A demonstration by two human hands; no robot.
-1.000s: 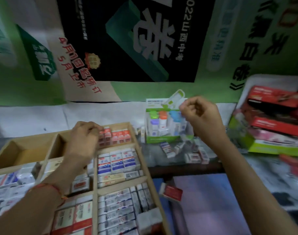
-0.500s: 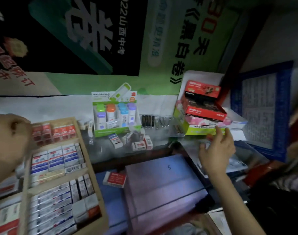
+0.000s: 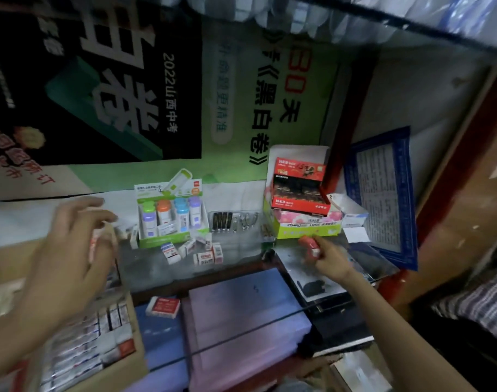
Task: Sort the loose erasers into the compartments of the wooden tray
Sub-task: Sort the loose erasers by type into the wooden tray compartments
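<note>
Posters with large printed characters are covering the wall behind a glass counter [image 3: 241,260], and we are looking down over it. Our right grip [image 3: 330,257] is hovering to the right of the green display box [image 3: 170,222]. Its thumb and fingers are pinching a small red eraser [image 3: 311,244] just in front of the stacked cartons [image 3: 301,210] that are standing further right of that box. The grip is clasping only the eraser's near end, and the far end is sticking out toward the cartons.

Our left grip [image 3: 71,244] is hovering left of the display box, over the far end of the wooden tray [image 3: 141,366], with its fingers spread and loosely bent. Motion blur is smearing it, and a reddish-white patch is showing beneath the palm. We cannot tell whether the grip is holding that patch or whether it is lying in the tray.

Loose erasers [image 3: 202,254] are lying scattered on the glass just in front of the display box. One more red-labelled eraser [image 3: 163,306] is lying nearer to us than the box.

The frame edges are cutting off the tray, and our left forearm is hiding most of its compartments. Those showing are holding rows of wrapped erasers. Our right arm is extending nearly straight from the lower right corner.
</note>
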